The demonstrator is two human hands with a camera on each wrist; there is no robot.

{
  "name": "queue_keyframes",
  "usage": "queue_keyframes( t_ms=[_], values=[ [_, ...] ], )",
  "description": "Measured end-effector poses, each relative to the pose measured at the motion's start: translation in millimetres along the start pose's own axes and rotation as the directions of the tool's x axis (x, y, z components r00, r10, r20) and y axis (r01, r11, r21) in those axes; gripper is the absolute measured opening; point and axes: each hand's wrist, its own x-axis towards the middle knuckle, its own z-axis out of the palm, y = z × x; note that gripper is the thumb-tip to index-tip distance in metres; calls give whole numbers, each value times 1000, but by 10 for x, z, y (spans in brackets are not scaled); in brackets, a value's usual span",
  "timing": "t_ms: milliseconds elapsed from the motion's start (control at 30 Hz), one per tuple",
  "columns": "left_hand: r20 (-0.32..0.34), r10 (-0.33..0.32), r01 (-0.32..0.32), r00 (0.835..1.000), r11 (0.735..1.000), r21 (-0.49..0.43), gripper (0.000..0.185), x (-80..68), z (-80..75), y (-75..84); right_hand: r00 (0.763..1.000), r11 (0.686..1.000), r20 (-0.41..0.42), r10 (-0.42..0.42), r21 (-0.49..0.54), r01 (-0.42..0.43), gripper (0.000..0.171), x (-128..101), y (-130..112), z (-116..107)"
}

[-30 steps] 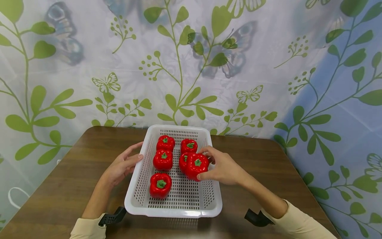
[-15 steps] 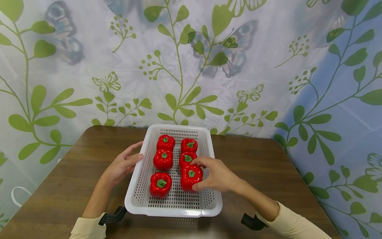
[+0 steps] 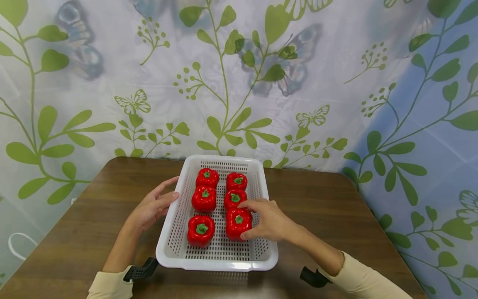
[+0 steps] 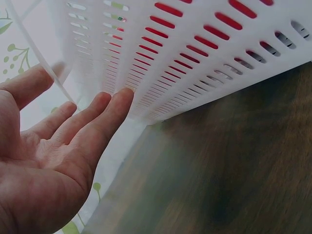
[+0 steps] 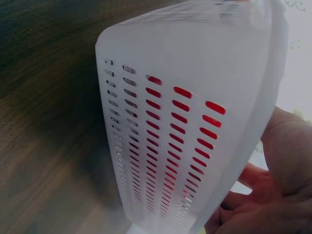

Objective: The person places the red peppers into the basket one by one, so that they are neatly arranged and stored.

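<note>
A white perforated plastic basket stands on the table with several red bell peppers inside, in two columns. My right hand reaches over the basket's right rim and grips the nearest bell pepper of the right column, thumb at its front side and fingers at its back. That pepper sits against the middle one of its column. On the left, my left hand touches the basket's outer left side with nearly straight fingers. In the right wrist view the basket wall hides the gripped pepper and the fingertips.
In the left column, the nearest pepper stands apart from the two behind it, the middle one and the far one. Another is at the right column's far end. A patterned curtain hangs behind the brown table.
My right hand has moved the gripped pepper left and toward me, from overlapping the right column's middle pepper to a place in front of it. The left hand stays put.
</note>
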Motion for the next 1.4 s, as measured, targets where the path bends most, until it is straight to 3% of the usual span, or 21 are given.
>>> queue_keyframes(
  t_ms=[533, 1000, 1233, 1400],
  values=[
    [8, 9, -9, 1000, 1000, -7, 60, 1, -1, -12, 1000, 997, 0, 27, -70, -27, 69, 1, -6, 74],
    [11, 6, -5, 1000, 1000, -17, 60, 4, -4, -13, 1000, 998, 10, 27, -62, -26, 72, 0, 6, 77],
    [-3, 0, 0, 1000, 1000, 4, 60, 7, -5, -22, 999, 999, 27, 38, -33, -37, 73, 4, -3, 43],
    [-4, 2, -2, 1000, 1000, -10, 61, -4, 5, -15, 996, 996, 62, 63, 58, -67, 74, 12, -13, -57]
  ],
)
